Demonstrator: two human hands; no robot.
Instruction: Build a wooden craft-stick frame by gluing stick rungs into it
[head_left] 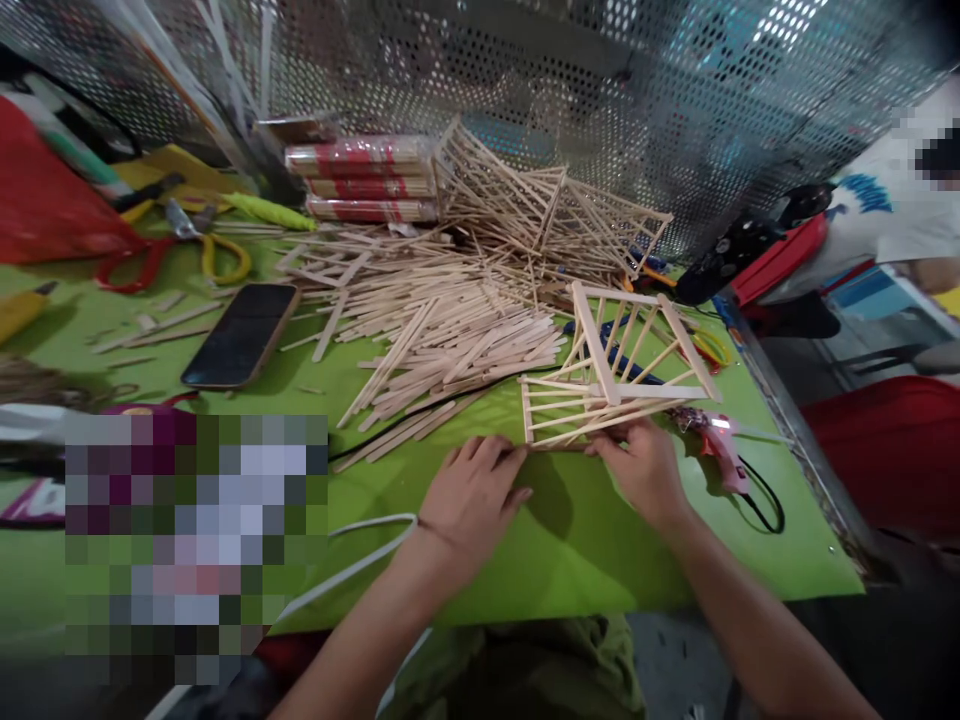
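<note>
A small frame glued from thin wooden sticks (606, 388), shaped like a little chair, stands tilted at the front right of the green table. My right hand (646, 472) grips its lower front edge, with the thumb and fingers partly hidden beneath the sticks. My left hand (474, 492) lies palm down at the frame's front left corner. Its fingertips reach that corner, while the thumb is apart and pinches nothing. A pink hot glue gun (721, 450) lies just right of my right hand, its nozzle behind the frame.
Behind my hands spreads a pile of loose wooden sticks (457, 330). A larger stick structure (555, 205) and wrapped stick bundles (360, 185) stand farther back. To the left lie a phone (241, 335) and scissors (225, 258). A white cable (352, 560) runs near my left wrist.
</note>
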